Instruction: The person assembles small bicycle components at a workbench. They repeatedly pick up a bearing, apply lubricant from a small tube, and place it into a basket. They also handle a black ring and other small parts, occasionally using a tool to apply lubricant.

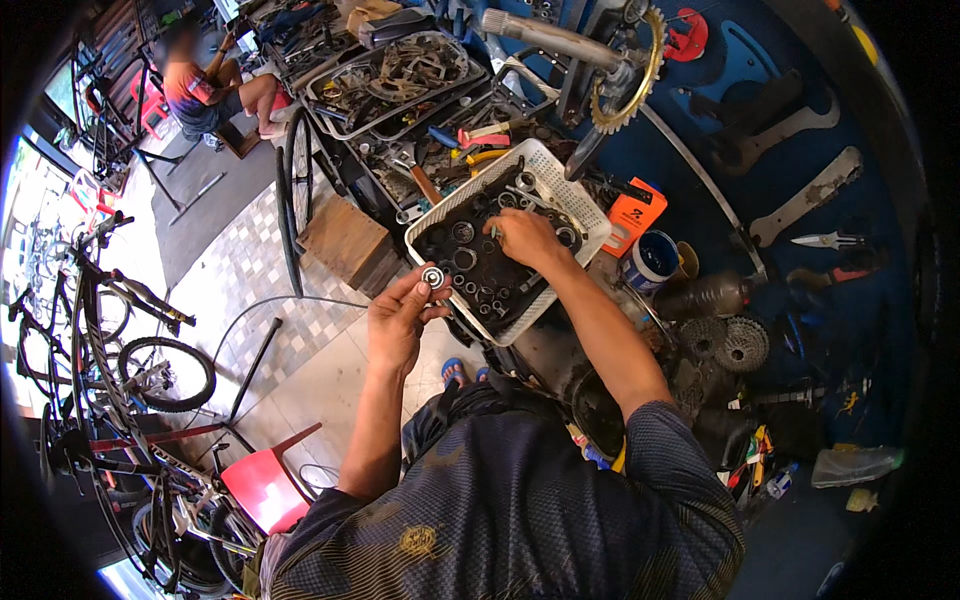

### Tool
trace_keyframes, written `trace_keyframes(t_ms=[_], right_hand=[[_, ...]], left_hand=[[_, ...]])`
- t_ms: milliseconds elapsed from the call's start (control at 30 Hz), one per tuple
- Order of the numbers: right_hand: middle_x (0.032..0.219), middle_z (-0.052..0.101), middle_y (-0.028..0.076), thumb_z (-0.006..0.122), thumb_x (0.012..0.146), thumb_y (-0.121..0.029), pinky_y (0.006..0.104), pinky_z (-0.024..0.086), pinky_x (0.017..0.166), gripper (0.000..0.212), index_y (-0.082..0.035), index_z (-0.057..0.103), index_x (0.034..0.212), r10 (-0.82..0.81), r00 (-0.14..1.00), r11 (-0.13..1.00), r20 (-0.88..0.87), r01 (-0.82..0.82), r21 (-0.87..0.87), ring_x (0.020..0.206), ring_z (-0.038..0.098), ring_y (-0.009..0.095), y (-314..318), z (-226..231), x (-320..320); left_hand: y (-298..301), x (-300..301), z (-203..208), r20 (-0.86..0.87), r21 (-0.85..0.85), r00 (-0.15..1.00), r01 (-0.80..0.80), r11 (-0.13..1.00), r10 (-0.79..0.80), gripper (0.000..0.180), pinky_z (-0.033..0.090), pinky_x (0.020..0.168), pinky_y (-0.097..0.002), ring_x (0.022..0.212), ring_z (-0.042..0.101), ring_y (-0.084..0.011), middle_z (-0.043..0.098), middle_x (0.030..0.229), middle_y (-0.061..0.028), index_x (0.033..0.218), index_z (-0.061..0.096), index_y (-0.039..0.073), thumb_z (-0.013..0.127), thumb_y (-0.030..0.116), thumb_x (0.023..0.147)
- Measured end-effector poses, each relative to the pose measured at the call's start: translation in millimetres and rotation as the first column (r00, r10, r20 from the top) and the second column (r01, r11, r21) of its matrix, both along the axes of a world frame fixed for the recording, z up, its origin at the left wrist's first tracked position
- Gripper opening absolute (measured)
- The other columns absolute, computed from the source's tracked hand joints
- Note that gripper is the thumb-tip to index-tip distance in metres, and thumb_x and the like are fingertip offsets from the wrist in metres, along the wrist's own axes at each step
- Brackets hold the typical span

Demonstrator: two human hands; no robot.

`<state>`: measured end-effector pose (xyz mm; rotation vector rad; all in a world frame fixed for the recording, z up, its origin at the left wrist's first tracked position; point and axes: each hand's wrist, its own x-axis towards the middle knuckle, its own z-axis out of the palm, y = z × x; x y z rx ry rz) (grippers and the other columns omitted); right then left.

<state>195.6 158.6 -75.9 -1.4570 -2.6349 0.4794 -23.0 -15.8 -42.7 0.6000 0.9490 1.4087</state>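
Observation:
My left hand (398, 318) holds a small round metal bearing (433, 277) between thumb and fingertips, just left of a white plastic basket (560, 180). The basket holds several dark greasy rings and bearings (465, 262). My right hand (525, 238) reaches into the basket from the right, its fingers curled down among the parts; what it grips is hidden.
An orange box (636, 215) and a blue tin (652, 259) stand right of the basket. A crank with a gold chainring (630, 70) hangs above. Trays of tools (400, 75), a cassette (742, 345), wrenches, a wheel (292, 190), bicycles at left, a red chair (268, 487), a seated person (205, 85).

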Motion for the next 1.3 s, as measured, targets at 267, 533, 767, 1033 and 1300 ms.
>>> trace_keyframes(t_ms=[267,533,767,1033,1300], right_hand=[[0.115,0.064,0.010,0.080,0.085,-0.026,0.0477,0.055,0.087,0.033,-0.014,0.068,0.113,0.055,0.998,0.989,0.000,-0.055,-0.136,0.106,0.068,0.033,2.0,-5.1,1.6],[0.105,0.071,0.015,0.082,0.083,-0.026,0.0485,0.054,0.087,0.031,-0.010,0.071,0.107,-0.067,0.997,0.965,-0.032,0.057,-0.257,0.104,0.069,0.036,2.5,-7.6,-4.5],[0.098,0.073,0.011,0.074,0.090,-0.014,0.0426,0.056,0.079,0.013,-0.006,0.072,0.100,-0.097,0.933,0.995,-0.346,0.100,-0.010,0.091,0.072,0.032,-24.6,43.5,-6.3],[0.108,0.071,0.006,0.069,0.080,-0.004,0.0355,0.057,0.069,0.027,-0.009,0.071,0.106,0.446,0.759,0.790,-0.474,-0.085,0.607,0.082,0.071,0.023,-94.6,83.2,-18.6],[0.119,0.072,0.005,0.070,0.082,-0.009,0.0311,0.055,0.068,0.030,-0.010,0.074,0.112,0.441,0.813,0.781,-0.380,-0.139,0.609,0.076,0.067,0.018,-106.9,89.3,-12.8]], left_hand=[[5.2,3.2,-1.4,0.017,-0.002,1.000,0.015,1.000,-0.015,0.035,0.061,0.079,-0.0331,0.100,0.072,-0.0222,0.072,0.116,-0.0183,0.135,0.059,-0.007,0.060,0.010,0.104],[9.1,5.3,1.7,-0.011,-0.013,0.999,0.032,0.999,-0.033,0.035,0.061,0.080,-0.0330,0.100,0.072,-0.0217,0.073,0.116,-0.0172,0.134,0.060,-0.004,0.060,0.013,0.103],[13.6,6.0,-0.1,0.018,-0.024,0.999,0.039,0.999,-0.039,0.036,0.062,0.079,-0.0324,0.099,0.072,-0.0216,0.072,0.116,-0.0178,0.134,0.059,-0.007,0.061,0.012,0.103],[18.4,15.5,10.3,0.032,0.037,0.998,0.054,0.998,-0.055,0.036,0.063,0.079,-0.0314,0.096,0.071,-0.0195,0.071,0.117,-0.0144,0.134,0.059,-0.009,0.061,0.009,0.103],[17.2,15.3,20.1,-0.032,0.118,0.995,0.100,0.988,-0.097,0.035,0.063,0.080,-0.0304,0.097,0.071,-0.0173,0.071,0.118,-0.0126,0.132,0.061,-0.008,0.063,0.010,0.102]])
